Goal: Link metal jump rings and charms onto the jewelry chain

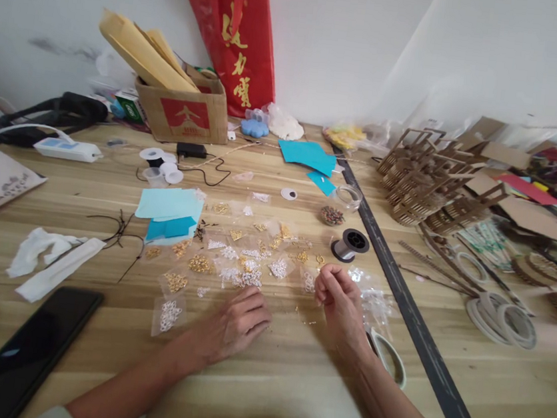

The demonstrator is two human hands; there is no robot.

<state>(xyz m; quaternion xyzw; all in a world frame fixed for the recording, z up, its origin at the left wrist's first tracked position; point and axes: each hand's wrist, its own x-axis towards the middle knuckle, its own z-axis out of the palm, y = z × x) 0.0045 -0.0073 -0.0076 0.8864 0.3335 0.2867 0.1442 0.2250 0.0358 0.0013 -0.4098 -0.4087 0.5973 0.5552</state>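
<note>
My left hand (pixel 242 319) rests low on the table with its fingers curled together and the fingertips turned under, out of sight. It is just in front of a small bag of silver-coloured pieces (pixel 251 278). My right hand (pixel 338 300) is closed in a pinch, thumb against the fingers; what it holds, if anything, is too small to make out. Close to its fingertips shows a small gold-coloured ring (pixel 320 259). Thin gold bits (pixel 305 318) lie on the wood between my hands. Small bags of gold pieces (pixel 200 264) and silver rings (pixel 170 316) spread to the left.
Scissors (pixel 395 360) lie beside my right wrist, partly hidden. A wire spool (pixel 351 245) stands beyond that hand. A black phone (pixel 28 351) is at left, near white tissue (pixel 45 253). Tape rolls (pixel 502 318) and woven baskets (pixel 417 178) sit right of a dark strip (pixel 407 317).
</note>
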